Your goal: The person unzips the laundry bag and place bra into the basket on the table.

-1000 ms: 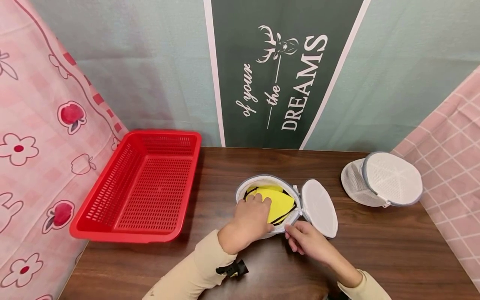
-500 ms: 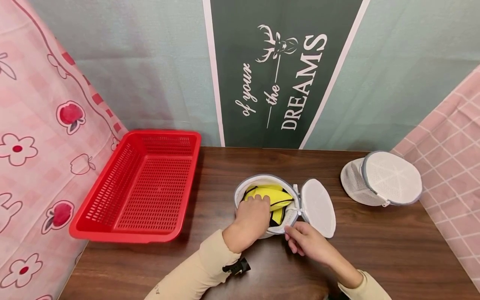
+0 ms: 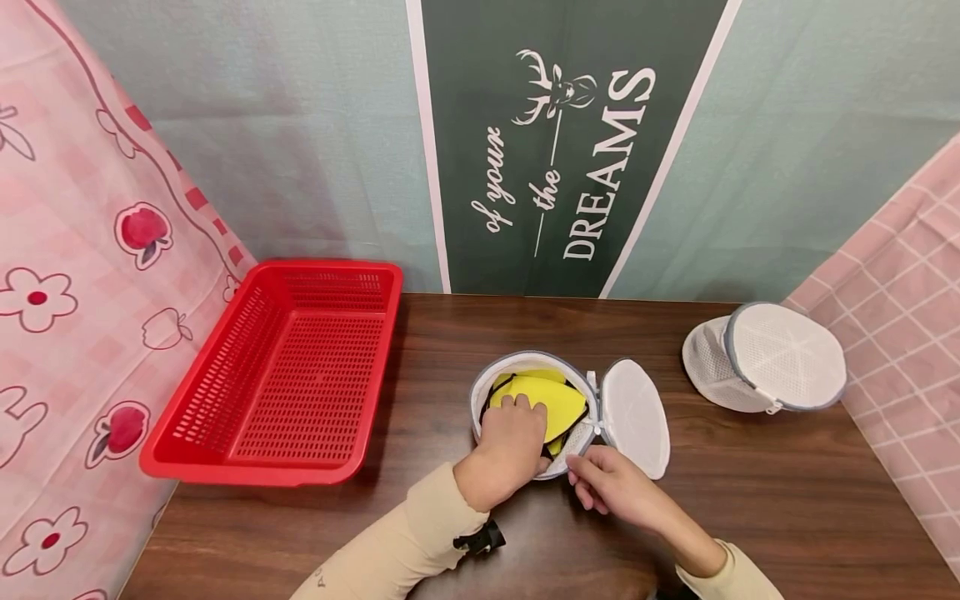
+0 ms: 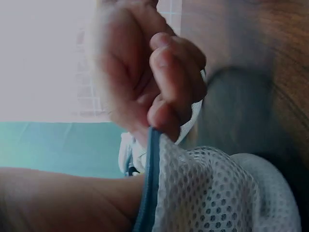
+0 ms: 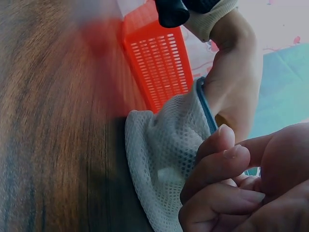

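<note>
A round white mesh bag [image 3: 480,425] stands unzipped on the table, its lid [image 3: 636,417] folded out to the right. Inside lie yellow pieces with black edging, the top yellow piece [image 3: 558,406] nearly flat. My left hand [image 3: 502,450] reaches over the near left rim, its fingers on the yellow fabric and the thumb apart from them. My right hand [image 3: 615,483] pinches the near right rim. The left wrist view shows the right hand [image 4: 154,77] at the blue zip edge [image 4: 150,179]; the right wrist view shows the left forearm [image 5: 236,72] entering the bag [image 5: 164,145].
A red perforated basket [image 3: 273,474] stands on the left of the brown table [image 3: 442,333]. At the right, beside the pink grid curtain [image 3: 911,333], is a second mesh bag [image 3: 787,354] with its lid closed. A green curtain [image 3: 337,167] hangs behind.
The top yellow piece was folded under my left fingers half a second ago and lies flatter now. My left hand has shifted slightly right and nearer. The right hand keeps its hold on the rim.
</note>
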The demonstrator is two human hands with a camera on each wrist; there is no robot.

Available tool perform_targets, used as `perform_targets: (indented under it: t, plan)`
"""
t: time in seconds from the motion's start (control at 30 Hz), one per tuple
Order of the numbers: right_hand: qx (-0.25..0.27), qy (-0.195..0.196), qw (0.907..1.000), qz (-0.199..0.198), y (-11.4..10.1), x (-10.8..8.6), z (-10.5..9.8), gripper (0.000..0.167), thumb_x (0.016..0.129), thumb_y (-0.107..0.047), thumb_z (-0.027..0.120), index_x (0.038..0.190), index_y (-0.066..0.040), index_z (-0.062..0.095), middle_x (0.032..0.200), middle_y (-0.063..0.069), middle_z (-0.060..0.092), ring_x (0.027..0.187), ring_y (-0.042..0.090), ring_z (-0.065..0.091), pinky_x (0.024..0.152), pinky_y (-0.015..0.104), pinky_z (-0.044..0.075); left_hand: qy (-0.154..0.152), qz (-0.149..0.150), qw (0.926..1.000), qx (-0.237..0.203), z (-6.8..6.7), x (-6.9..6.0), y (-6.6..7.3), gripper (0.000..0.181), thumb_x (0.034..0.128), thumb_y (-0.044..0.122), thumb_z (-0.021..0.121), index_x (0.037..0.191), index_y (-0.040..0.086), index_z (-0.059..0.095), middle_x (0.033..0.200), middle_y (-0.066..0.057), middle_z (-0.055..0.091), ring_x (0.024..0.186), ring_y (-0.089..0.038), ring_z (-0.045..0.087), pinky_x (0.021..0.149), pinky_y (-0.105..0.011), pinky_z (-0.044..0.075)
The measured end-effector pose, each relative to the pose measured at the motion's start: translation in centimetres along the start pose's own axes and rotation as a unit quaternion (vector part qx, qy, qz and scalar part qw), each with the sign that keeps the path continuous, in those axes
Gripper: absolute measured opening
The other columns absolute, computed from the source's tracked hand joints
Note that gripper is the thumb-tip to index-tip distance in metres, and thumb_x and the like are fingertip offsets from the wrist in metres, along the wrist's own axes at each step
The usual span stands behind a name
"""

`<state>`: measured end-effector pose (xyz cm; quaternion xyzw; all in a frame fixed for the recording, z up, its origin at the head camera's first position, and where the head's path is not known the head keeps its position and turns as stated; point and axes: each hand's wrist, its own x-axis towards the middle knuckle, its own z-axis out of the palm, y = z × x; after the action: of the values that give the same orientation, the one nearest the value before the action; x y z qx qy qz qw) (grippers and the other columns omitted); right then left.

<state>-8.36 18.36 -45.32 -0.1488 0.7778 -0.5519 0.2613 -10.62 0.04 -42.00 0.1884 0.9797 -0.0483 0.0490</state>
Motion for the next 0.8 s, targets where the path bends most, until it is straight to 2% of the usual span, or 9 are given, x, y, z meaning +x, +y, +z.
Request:
perform_targets:
  t: [0.07,0.27,0.37,0.57,0.8]
  plan:
    - [0.001,-0.002,1.0000,-0.004,0.0,0.0,0.0,0.034,0.109,-0.013,0.044,0.086,0.009,0.055,0.059,-0.003,0.053,0.045,0.005,0.042,0.043,0.020,0.037,-0.001,-0.003,0.9999,0.014,0.2,0.0,0.2,0.056,0.0791,0.059,0.081,0.111,0.015,0.064,0.100,-0.006,0.061,0.091,-0.020,0.059,0.062,-0.032,0.053]
    - [0.003,-0.002,0.9999,-0.011,-0.1,0.0,0.1,0.034,0.108,-0.012,0.043,0.086,0.010,0.055,0.059,-0.004,0.053,0.045,0.004,0.042,0.043,0.020,0.037,0.009,-0.012,0.9992,0.037,0.6,0.0,0.8,0.028,0.0947,0.039,0.070,0.111,0.017,0.063,0.097,-0.005,0.059,0.086,-0.019,0.057,0.057,-0.032,0.052]
    - [0.001,-0.002,0.9999,-0.012,-0.1,0.0,0.1,0.034,0.108,-0.012,0.043,0.085,0.010,0.055,0.059,-0.004,0.053,0.045,0.004,0.042,0.042,0.020,0.037,0.016,-0.012,0.9992,0.036,0.6,0.0,0.7,0.025,0.0959,0.037,0.068,0.109,0.017,0.064,0.095,-0.005,0.060,0.084,-0.018,0.058,0.057,-0.031,0.052]
    - [-0.006,0.005,0.9999,-0.009,-0.1,0.0,-0.1,0.033,0.108,-0.012,0.044,0.086,0.011,0.055,0.059,-0.003,0.053,0.045,0.005,0.042,0.042,0.020,0.037,0.043,0.005,0.9990,0.007,0.5,0.1,0.3,0.015,0.0960,0.027,0.068,0.102,0.014,0.068,0.089,-0.004,0.065,0.080,-0.019,0.063,0.061,-0.031,0.055]
    - [-0.005,0.009,0.9999,-0.005,-0.1,0.0,-0.1,0.034,0.108,-0.012,0.045,0.087,0.013,0.054,0.059,-0.003,0.053,0.045,0.005,0.042,0.043,0.020,0.037,0.064,0.022,0.9964,-0.051,0.2,0.1,-0.3,0.009,0.0953,0.017,0.068,0.089,0.012,0.072,0.082,-0.002,0.069,0.075,-0.019,0.067,0.062,-0.033,0.056]
